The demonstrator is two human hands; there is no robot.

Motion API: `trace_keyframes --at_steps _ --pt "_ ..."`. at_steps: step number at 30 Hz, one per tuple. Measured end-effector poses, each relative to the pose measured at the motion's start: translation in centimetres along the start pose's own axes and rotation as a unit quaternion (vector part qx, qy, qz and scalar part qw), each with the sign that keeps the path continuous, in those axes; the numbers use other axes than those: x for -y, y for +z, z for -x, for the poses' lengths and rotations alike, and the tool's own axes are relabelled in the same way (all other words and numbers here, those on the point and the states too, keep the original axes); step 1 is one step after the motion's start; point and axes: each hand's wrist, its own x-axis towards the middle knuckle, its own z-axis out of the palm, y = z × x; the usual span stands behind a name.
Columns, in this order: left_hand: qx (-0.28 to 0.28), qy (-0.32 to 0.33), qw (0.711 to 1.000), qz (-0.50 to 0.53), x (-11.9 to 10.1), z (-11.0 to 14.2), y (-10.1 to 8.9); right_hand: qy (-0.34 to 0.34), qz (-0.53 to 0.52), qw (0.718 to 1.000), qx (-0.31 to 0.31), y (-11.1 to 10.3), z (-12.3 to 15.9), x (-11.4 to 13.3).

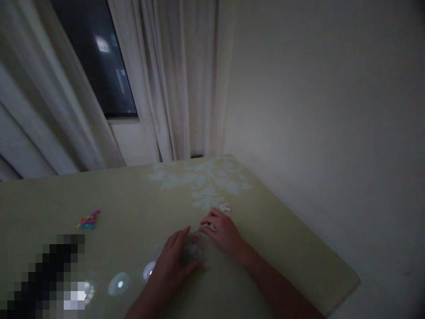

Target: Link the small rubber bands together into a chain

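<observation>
My left hand (172, 259) lies on the table, its thumb and fingers curved around a small clear plastic container (195, 249) with pinkish marks. The thumb touches the container's near end. Just beyond it, my right hand (224, 232) pinches a small whitish piece (210, 227) with dark spots; its exact kind is too dim to make out. Past the right fingertips, another small white piece (225, 207) rests on the table. Far to the left sits a little cluster of bright multicoloured pieces (88, 220).
The pale green table (133, 199) has a white floral pattern near its far corner. A plain wall (315, 110) borders its right side. Behind stand curtains (179, 79) and a dark window (99, 57). Round light reflections and a pixelated dark patch show at lower left.
</observation>
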Motion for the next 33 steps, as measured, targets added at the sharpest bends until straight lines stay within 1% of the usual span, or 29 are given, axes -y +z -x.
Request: trace_keyframes --at_steps 2,4,5,6,7,9,10,12,14,15,16,18,19,20,23,25,29,33 --pt "0.017 0.003 1.000 0.026 0.6 0.0 -0.7 0.053 0.050 0.995 -0.063 -1.0 -0.4 -1.8" --pt "0.034 0.012 0.998 0.058 1.1 0.0 -1.3 0.100 0.116 0.985 -0.079 -1.9 -0.6 -3.9" --pt "0.042 0.010 0.996 0.075 1.3 0.0 -1.5 0.127 0.137 0.980 -0.074 -2.2 -0.7 -4.9" --pt "0.046 0.004 0.995 0.090 1.4 0.0 -1.7 0.147 0.143 0.977 -0.056 -2.4 -0.7 -5.8" --pt "0.045 -0.004 0.994 0.101 1.3 -0.1 -1.8 0.153 0.138 0.978 -0.032 -2.6 -0.7 -6.6" --pt "0.037 -0.017 0.993 0.112 0.9 -0.3 -1.9 0.141 0.122 0.982 0.002 -2.8 -0.6 -7.4" --pt "0.031 -0.020 0.993 0.113 0.6 -0.4 -1.8 0.131 0.116 0.985 0.006 -2.8 -0.6 -7.4" --pt "0.016 -0.020 0.993 0.115 0.1 -0.6 -1.6 0.108 0.098 0.989 -0.003 -2.8 -0.6 -6.6" --pt "0.004 -0.023 0.992 0.126 -0.1 -0.7 -1.3 0.067 0.047 0.997 -0.006 -2.7 -0.5 -5.1" --pt "-0.003 -0.025 0.991 0.135 0.0 -0.8 -1.1 0.035 0.006 0.999 0.003 -2.5 -0.4 -4.1" --pt "-0.008 -0.028 0.989 0.145 0.2 -0.8 -0.9 -0.002 -0.035 0.999 0.020 -2.3 -0.3 -3.2" --pt "-0.011 -0.033 0.987 0.159 0.7 -0.8 -0.7 -0.073 -0.096 0.989 0.084 -1.7 0.0 -1.4" --pt "-0.008 -0.031 0.986 0.161 0.9 -0.8 -0.7 -0.097 -0.106 0.983 0.115 -1.4 0.2 -0.7" --pt "0.000 -0.027 0.987 0.157 1.1 -0.8 -0.8 -0.110 -0.108 0.979 0.133 -1.1 0.4 -0.1" --pt "0.037 -0.007 0.991 0.128 1.1 -0.8 -1.2 -0.105 -0.105 0.979 0.140 -0.4 0.7 0.6" --pt "0.048 0.005 0.992 0.115 0.9 -0.8 -1.5 -0.093 -0.110 0.980 0.140 -0.4 0.8 0.6" --pt "0.034 0.018 0.995 0.097 0.5 -0.6 -1.7 -0.098 -0.120 0.976 0.150 -0.6 0.6 0.1" --pt "0.035 0.032 0.996 0.074 0.3 -0.5 -1.8 -0.124 -0.089 0.978 0.142 -0.3 0.4 -0.4"
